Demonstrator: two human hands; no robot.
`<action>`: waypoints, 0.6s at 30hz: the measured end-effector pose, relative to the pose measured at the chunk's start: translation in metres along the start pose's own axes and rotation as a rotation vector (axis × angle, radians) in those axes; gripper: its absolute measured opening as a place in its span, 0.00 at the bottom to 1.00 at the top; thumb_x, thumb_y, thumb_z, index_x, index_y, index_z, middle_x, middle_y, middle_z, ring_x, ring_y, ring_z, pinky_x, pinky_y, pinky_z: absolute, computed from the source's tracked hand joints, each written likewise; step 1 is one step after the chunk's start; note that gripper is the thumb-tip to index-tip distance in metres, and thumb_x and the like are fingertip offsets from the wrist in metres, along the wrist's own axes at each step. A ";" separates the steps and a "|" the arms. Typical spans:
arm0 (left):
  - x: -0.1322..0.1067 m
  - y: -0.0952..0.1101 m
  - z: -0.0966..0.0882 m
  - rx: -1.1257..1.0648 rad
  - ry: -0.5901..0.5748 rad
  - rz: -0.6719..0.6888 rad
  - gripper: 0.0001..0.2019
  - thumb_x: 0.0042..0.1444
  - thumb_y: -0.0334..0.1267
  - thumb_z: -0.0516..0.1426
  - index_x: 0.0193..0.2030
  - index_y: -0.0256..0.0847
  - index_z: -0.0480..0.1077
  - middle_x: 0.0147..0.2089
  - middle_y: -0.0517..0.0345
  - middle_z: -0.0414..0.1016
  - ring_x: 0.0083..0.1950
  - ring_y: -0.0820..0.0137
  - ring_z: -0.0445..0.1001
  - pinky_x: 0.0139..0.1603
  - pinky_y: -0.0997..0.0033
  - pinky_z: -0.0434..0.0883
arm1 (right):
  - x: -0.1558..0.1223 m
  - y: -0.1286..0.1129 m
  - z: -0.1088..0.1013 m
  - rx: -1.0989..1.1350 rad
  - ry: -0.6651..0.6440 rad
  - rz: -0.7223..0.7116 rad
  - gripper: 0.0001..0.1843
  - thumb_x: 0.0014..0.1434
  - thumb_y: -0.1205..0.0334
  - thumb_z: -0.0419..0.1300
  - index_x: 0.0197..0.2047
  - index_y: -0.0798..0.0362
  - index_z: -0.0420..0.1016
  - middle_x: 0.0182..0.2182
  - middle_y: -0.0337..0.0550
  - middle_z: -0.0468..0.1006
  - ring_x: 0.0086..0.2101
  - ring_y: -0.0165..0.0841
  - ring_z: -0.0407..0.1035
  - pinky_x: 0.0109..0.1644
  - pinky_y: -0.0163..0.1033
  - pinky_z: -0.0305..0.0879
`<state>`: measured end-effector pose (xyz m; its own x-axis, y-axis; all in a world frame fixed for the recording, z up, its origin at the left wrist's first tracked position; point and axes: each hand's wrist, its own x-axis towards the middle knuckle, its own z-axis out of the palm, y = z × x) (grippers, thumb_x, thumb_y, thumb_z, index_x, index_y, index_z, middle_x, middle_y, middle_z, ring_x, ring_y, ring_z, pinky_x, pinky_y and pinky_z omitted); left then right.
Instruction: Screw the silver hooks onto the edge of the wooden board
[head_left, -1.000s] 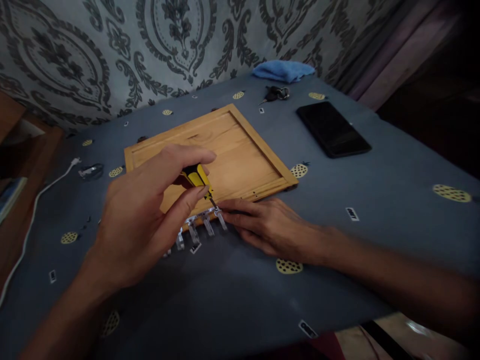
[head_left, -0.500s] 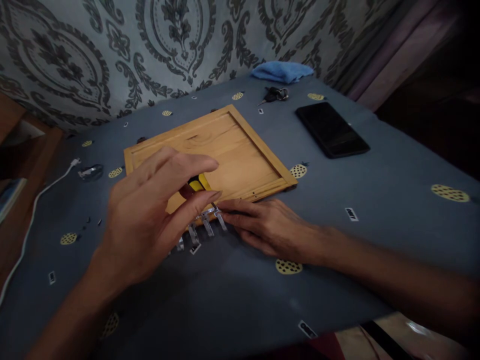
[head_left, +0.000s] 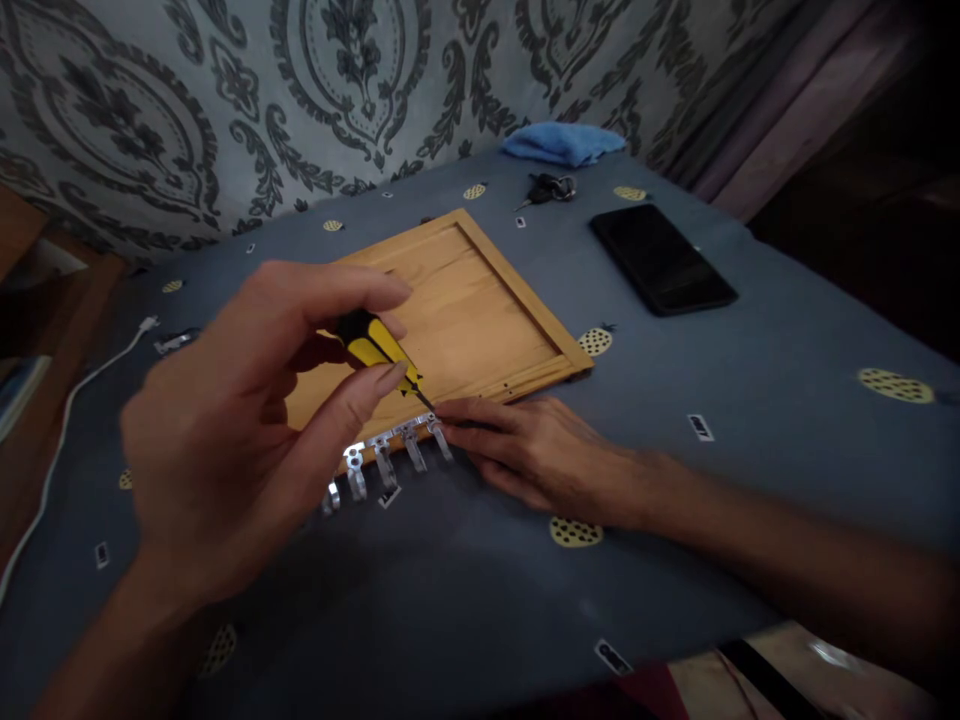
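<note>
Over the wooden board (head_left: 472,310), yellow screwdriver (head_left: 377,347) aslant, tip down-right.

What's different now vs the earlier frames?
Left hand shifted left, tipping the screwdriver handle left with it; more of the handle shows. Nothing visibly picked up or set down. Unchanged: screwdriver tip at the hook rail's right end, right hand beside it, board, phone, keys.
</note>
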<state>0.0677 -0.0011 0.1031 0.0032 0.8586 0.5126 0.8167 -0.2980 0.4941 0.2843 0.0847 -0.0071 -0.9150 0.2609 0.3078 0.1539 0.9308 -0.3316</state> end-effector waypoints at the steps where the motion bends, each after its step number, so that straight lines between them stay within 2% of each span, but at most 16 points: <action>1: 0.000 0.001 -0.001 0.002 0.003 -0.023 0.13 0.61 0.37 0.60 0.53 0.55 0.72 0.51 0.68 0.78 0.50 0.61 0.80 0.51 0.52 0.81 | 0.000 0.000 0.000 0.002 0.001 -0.003 0.20 0.64 0.70 0.55 0.58 0.57 0.75 0.59 0.52 0.76 0.44 0.39 0.78 0.39 0.41 0.75; 3: 0.000 0.001 -0.002 -0.016 -0.011 -0.017 0.14 0.61 0.37 0.61 0.53 0.56 0.72 0.51 0.68 0.78 0.49 0.61 0.80 0.49 0.52 0.81 | -0.001 0.001 0.000 0.009 0.000 -0.005 0.20 0.65 0.70 0.55 0.58 0.57 0.75 0.59 0.52 0.75 0.45 0.39 0.78 0.39 0.41 0.75; 7: 0.000 -0.002 0.003 -0.014 -0.034 0.068 0.15 0.60 0.32 0.61 0.52 0.55 0.72 0.50 0.69 0.79 0.45 0.66 0.81 0.43 0.59 0.79 | 0.000 0.001 0.001 0.013 0.001 -0.011 0.20 0.65 0.70 0.55 0.58 0.58 0.75 0.59 0.52 0.75 0.43 0.38 0.78 0.37 0.42 0.75; 14: 0.000 -0.006 0.007 -0.012 -0.075 0.152 0.15 0.62 0.29 0.59 0.53 0.50 0.70 0.51 0.67 0.79 0.46 0.72 0.80 0.45 0.69 0.79 | -0.001 0.001 0.002 0.006 -0.005 -0.003 0.21 0.64 0.70 0.56 0.59 0.57 0.75 0.59 0.52 0.75 0.44 0.38 0.78 0.38 0.42 0.75; 18: 0.000 -0.008 0.009 0.055 -0.076 0.172 0.14 0.63 0.30 0.59 0.54 0.49 0.69 0.52 0.66 0.79 0.44 0.72 0.80 0.47 0.69 0.78 | -0.001 0.001 0.002 0.016 0.002 -0.011 0.20 0.64 0.70 0.56 0.59 0.58 0.75 0.59 0.52 0.75 0.43 0.38 0.78 0.36 0.42 0.75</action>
<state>0.0667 0.0048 0.0928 0.1876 0.8264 0.5310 0.8308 -0.4218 0.3630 0.2849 0.0853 -0.0093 -0.9157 0.2513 0.3134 0.1378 0.9294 -0.3424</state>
